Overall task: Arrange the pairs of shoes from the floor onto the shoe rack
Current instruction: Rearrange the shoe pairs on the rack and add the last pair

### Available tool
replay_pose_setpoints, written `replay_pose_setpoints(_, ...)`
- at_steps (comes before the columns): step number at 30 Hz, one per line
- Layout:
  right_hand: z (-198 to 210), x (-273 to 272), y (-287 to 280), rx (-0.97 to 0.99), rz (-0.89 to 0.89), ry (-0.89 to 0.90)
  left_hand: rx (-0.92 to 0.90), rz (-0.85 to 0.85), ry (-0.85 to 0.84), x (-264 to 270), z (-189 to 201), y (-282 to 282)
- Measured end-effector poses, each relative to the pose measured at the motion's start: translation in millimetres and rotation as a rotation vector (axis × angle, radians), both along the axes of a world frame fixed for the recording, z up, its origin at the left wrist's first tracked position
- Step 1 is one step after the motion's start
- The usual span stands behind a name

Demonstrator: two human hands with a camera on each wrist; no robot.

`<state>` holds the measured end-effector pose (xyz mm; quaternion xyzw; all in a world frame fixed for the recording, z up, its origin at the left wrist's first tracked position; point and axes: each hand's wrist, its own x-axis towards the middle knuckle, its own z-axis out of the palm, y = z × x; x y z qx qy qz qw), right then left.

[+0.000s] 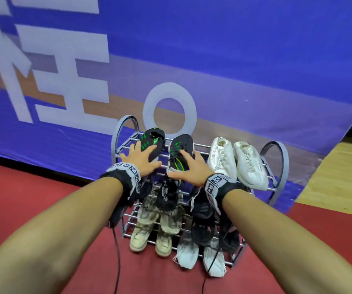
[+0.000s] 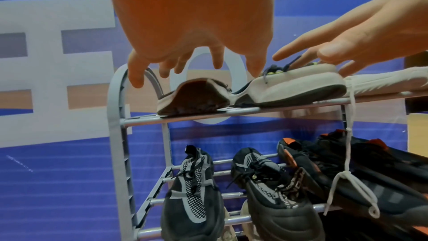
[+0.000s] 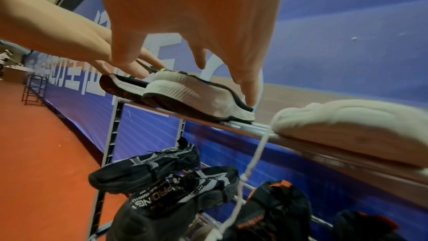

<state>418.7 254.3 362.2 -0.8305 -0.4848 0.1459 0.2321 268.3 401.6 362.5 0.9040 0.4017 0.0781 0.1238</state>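
A grey metal shoe rack (image 1: 126,124) with three tiers stands against a blue banner. On its top tier, at the left, lies a black pair with green stripes. My left hand (image 1: 143,158) hovers with fingers spread over the left shoe (image 1: 152,137), whose sole (image 2: 194,96) tips up on the rail. My right hand (image 1: 192,168) lies with straight fingers on the right shoe (image 1: 180,145); in the right wrist view a fingertip (image 3: 250,98) touches that shoe's side (image 3: 192,94). Neither hand grips anything.
A white pair (image 1: 236,160) fills the right of the top tier, its lace (image 2: 347,153) dangling. Black pairs (image 1: 167,194) sit on the middle tier. Beige boots (image 1: 151,230) and white sneakers (image 1: 200,255) are on the bottom tier. Red floor (image 1: 43,198) surrounds the rack.
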Motion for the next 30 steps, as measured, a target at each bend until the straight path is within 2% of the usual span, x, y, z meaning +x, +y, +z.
replay_pose_setpoints(5, -10, -10, 30, -0.128, -0.037, -0.066, -0.020, 0.038, 0.011, -7, -13, 19)
replay_pose_setpoints(15, -20, -14, 33, -0.126, -0.060, -0.126, -0.008, 0.087, -0.037, 19, -31, 31)
replay_pose_setpoints(21, -21, -13, 32, -0.113, -0.057, -0.128, -0.034, 0.082, -0.169, 28, -29, 44)
replay_pose_setpoints(25, -22, -11, 33, -0.102, -0.057, -0.125, -0.060, 0.082, -0.091, 29, -39, 48)
replay_pose_setpoints(30, -26, -10, 33, -0.114, -0.060, -0.144, -0.061, 0.106, -0.071, 25, -49, 44)
